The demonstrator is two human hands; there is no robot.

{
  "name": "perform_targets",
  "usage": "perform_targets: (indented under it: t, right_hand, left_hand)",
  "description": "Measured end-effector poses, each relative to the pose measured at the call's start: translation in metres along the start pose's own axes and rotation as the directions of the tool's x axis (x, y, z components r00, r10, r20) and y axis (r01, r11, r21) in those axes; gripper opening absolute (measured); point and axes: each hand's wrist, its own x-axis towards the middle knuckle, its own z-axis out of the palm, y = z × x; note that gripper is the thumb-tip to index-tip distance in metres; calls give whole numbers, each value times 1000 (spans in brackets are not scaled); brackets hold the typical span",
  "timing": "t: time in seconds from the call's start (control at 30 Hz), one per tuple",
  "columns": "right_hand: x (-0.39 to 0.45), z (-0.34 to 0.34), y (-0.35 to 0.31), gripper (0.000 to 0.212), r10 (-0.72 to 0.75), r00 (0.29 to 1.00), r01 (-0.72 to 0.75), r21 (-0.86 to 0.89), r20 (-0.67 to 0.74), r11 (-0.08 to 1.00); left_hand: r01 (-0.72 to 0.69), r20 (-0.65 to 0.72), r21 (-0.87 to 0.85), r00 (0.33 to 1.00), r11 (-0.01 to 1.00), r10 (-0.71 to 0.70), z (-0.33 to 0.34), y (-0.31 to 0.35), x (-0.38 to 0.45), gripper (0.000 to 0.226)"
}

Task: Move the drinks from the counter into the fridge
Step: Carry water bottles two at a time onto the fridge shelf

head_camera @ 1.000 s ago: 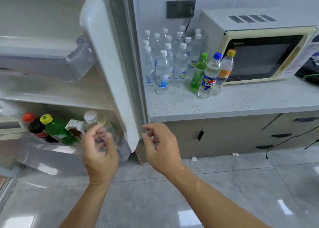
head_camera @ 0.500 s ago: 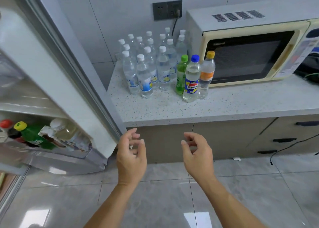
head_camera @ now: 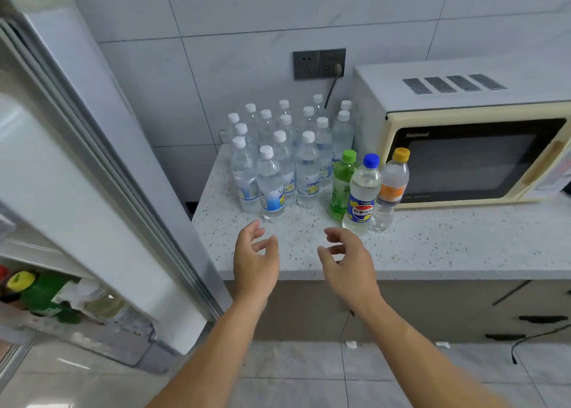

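Counter (head_camera: 432, 247) front bare — bottles (head_camera: 278, 166) crowd back, microwave (head_camera: 463, 136) rt.

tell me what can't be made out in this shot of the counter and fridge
All in the head view:
- Back water bottles: only caps show, front rows hide the rest.
- Bottles in the fridge door shelf: motion-blurred, partly behind the shelf wall, labels unreadable.
- Fridge interior: cut off by the left edge.
- Microwave: right side cut by the frame edge.
- Green bottle: label text too small.
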Motion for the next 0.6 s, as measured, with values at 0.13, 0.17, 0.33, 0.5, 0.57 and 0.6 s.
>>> perform_targets:
  t: [0.13,0.17,0.33,0.5,0.57,0.6]
  right_hand:
    - [53,8,-23,33,-9,1000,9,-2,-20,1000]
    - [62,12,-26,33,-10,1000,10,6,-23,1000]
    - [102,28,-27,46,48,999,-49,70,15,996]
    - [153,33,-21,76,72,997,-75,97,28,992]
    - [174,35,-20,86,37,999,-38,91,19,995]
    - [185,36,-21,89,27,1000,-28,96,15,995]
  left_hand:
    - [25,-29,-17,999,1000,-26,12,20,43,44]
    - [26,-34,-19,999,999,-26,14,24,52,46]
    - [53,-48,-35,997,998,-54,28,32,83,55]
    - [54,-25,20,998,998,-53,45,30,111,70]
    - [38,-11,59,999,998,-37,51,32,120,75]
    - [26,-13,86,1000,996,-25,55,34,125,75]
